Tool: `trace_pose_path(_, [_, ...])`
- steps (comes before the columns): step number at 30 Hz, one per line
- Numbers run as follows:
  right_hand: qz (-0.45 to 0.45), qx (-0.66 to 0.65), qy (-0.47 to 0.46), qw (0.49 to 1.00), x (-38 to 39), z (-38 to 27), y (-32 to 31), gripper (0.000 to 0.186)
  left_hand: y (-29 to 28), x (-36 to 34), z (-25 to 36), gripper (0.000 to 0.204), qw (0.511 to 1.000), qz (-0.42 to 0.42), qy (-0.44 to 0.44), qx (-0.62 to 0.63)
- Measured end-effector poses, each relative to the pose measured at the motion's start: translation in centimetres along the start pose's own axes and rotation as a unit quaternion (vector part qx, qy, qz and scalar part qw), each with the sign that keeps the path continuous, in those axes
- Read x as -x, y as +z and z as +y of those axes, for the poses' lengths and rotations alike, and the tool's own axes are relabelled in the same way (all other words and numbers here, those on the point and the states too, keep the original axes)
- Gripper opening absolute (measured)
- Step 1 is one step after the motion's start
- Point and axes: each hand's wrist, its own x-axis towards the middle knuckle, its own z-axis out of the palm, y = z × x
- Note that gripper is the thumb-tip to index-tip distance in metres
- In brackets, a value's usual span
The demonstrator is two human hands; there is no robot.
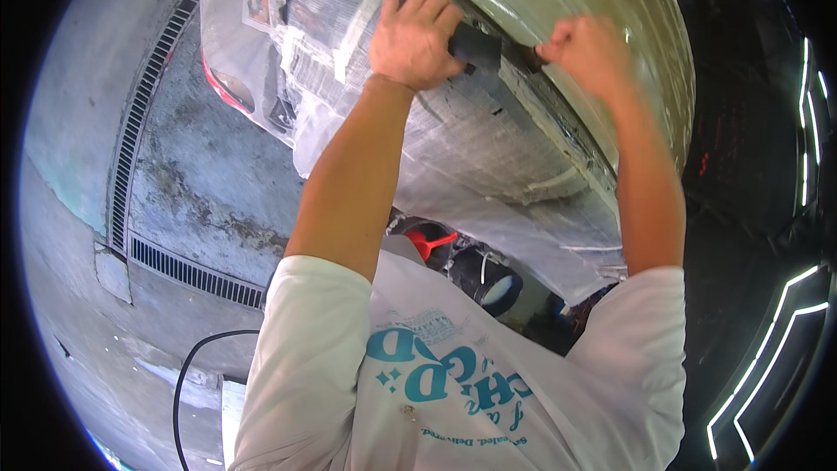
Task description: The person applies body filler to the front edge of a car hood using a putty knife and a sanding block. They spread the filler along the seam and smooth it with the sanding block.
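Observation:
A vehicle body stands in front of me, its glossy olive-gold panel (567,0) running along the far side of a dark gap. Masking film (488,139) with strips of tape covers the nearer side. My left hand (417,39) is closed at the edge of the gap, with a black flat piece (478,46) between its thumb and fingers; what the piece is made of does not show. Across the gap, my right hand (593,57) is curled and blurred by motion. Something small and dark lies at its fingertips, too unclear to name.
A red scoop-like tool (427,242) and a black cylindrical container (497,288) are below the vehicle, near my body. A metal floor grate (196,270) bends round at the left. A black cable (179,392) loops by my left side. White light strips (802,113) glow at the right.

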Motion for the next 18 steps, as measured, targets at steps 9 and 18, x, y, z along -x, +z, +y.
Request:
trace_pose_path(9, [0.057, -0.016, -0.006, 0.998, 2.0, -2.2, -1.0, 0.029, -0.5, 0.6, -0.3, 0.05, 0.999, -0.032, -0.01, -0.018])
trace_pose_path(18, [-0.071, -0.163, 0.048, 0.983, -1.8, 2.7, -0.8, 0.027, -0.6, 0.1, 0.8, 0.048, 1.0, -0.025, -0.001, -0.008])
